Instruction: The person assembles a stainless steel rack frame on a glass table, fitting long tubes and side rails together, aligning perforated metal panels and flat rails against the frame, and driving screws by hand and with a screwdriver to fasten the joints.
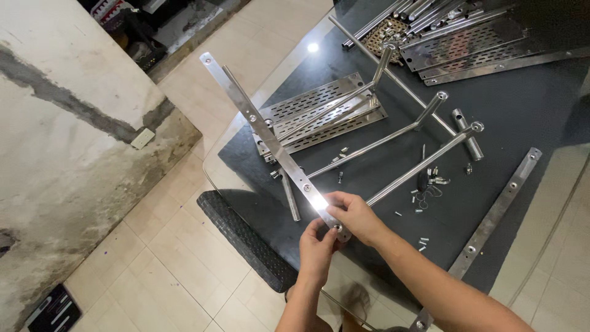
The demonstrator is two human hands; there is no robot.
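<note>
Fingers of the right hand were curled over the near end of a long flat steel strip, pinching it from above, while the left hand came up from below with its fingertips closed against the same end, beside a small hole; whether it gripped a screw there I could not tell. From my remote seat I saw the strip as polished, mirror-bright metal, punched with round holes along its length, held tilted above the dark glossy tabletop. Three slim round tubes with bent, flattened ends ran off from it toward the far right. Beneath lay a slotted, perforated steel tray, and more perforated trays were stacked at the far edge. A second holed strip lay flat to the right, near scattered small screws. Pale square floor tiles showed below.
</note>
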